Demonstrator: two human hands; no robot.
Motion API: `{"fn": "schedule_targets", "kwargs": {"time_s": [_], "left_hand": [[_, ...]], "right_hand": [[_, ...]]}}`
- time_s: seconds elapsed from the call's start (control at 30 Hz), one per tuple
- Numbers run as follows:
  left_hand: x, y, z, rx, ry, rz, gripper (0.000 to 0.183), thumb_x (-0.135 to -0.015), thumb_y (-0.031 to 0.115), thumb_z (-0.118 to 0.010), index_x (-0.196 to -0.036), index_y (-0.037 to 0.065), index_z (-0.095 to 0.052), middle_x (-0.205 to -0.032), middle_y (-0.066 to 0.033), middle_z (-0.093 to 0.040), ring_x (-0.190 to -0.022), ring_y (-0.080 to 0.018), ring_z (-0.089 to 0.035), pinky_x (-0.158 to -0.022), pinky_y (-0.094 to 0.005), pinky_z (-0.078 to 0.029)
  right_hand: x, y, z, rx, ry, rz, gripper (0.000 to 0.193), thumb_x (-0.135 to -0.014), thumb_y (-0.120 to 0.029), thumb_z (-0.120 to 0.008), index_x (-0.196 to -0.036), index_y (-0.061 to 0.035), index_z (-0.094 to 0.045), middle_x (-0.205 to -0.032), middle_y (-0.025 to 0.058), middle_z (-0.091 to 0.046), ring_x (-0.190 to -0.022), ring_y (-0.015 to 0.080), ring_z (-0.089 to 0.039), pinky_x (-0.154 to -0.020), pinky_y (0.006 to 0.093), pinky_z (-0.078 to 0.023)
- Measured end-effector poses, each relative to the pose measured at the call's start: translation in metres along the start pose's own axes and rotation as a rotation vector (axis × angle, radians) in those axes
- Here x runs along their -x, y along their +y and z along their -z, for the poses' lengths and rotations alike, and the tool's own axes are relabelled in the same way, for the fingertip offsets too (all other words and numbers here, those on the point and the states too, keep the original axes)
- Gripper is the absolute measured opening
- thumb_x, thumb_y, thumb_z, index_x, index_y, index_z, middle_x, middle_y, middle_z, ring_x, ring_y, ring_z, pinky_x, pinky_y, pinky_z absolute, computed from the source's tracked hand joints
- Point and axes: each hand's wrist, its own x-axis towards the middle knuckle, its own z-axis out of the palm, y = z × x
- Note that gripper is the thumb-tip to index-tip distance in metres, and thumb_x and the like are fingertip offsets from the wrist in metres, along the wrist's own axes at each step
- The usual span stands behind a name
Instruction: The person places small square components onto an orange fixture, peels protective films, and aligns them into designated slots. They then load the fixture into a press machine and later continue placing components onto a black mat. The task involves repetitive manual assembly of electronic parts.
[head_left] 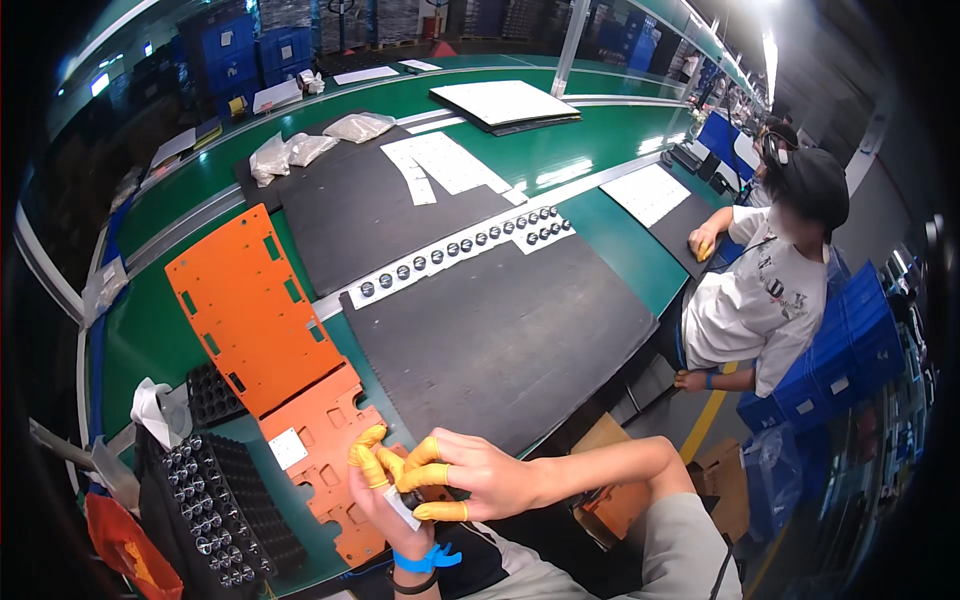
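My left hand (380, 500), with yellow finger cots and a blue wrist strap (438, 557), is closed around a small white piece (402, 508) that looks like a slip of paper or a label. From the right, my right hand (475, 474), also in yellow finger cots, pinches a small dark part (411, 497) against the white piece. Fingers cover much of the dark part, so its exact kind cannot be made out. Both hands meet above the near edge of an orange fixture plate (310, 440) with cutouts.
A raised orange panel (250, 305) stands behind the plate. Left is a black tray (215, 510) of shiny round parts. Black mats (500, 340) cover the green bench, with a white strip (430, 262) of small round parts. A co-worker (765, 270) is on the right, beside blue crates (830, 345).
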Motion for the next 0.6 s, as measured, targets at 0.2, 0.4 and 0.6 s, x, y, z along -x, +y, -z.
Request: {"fn": "schedule_targets", "kwargs": {"time_s": [0.2, 0.4, 0.6], "left_hand": [[0.001, 0.003, -0.003, -0.403, -0.053, -0.157, 0.039, -0.107, 0.018, -0.049, -0.142, 0.001, -0.045, -0.106, -0.0045, -0.060, -0.088, -0.0097, -0.054, -0.077, -0.0241, -0.046], [0.007, -0.004, 0.010, -0.854, -0.144, -0.232, 0.037, -0.088, 0.008, -0.070, -0.125, 0.002, -0.063, -0.103, -0.0102, -0.060, -0.089, -0.0216, -0.057, -0.083, -0.0333, -0.049], [0.005, 0.003, 0.008, -0.930, -0.186, -0.280, 0.031, -0.089, 0.009, -0.071, -0.118, 0.001, -0.066, -0.100, -0.0101, -0.061, -0.087, -0.0230, -0.056, -0.078, -0.0337, -0.049]], "right_hand": [[-0.014, 0.033, 0.027, 0.217, 0.089, -0.111, 0.027, -0.084, -0.015, -0.078, -0.105, -0.0046, -0.065, -0.089, 0.0110, -0.065, -0.078, 0.0290, -0.066, -0.066, 0.0370, -0.055], [-0.012, 0.168, 0.107, 0.575, 0.525, -0.435, 0.026, -0.084, -0.010, -0.074, -0.107, -0.0028, -0.065, -0.091, 0.0111, -0.063, -0.076, 0.0233, -0.063, -0.069, 0.0349, -0.053], [-0.002, 0.233, 0.160, 0.901, 0.533, -0.504, 0.027, -0.084, -0.011, -0.072, -0.108, -0.0020, -0.063, -0.105, 0.0181, -0.063, -0.107, 0.0370, -0.061, -0.090, 0.0458, -0.051]]}}
